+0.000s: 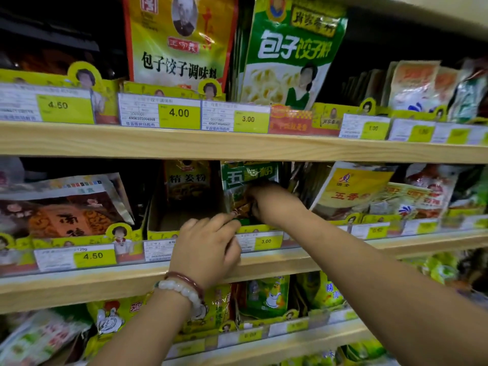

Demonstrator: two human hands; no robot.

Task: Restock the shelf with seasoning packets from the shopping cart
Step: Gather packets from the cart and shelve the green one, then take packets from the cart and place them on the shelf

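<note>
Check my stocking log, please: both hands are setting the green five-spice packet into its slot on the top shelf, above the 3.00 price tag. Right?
Not quite. The head view shows the left hand and right hand setting the green five-spice packet into its slot on the middle shelf, not the top one. The 3.00 price tag sits just below it.

Shop, grocery aisle. Wooden shelf (237,143) in stacked tiers; price tags (179,113) reading 4.50, 4.00, 3.00 along its front edge; printed seasoning packets (182,40) standing in rows above and below.
</note>
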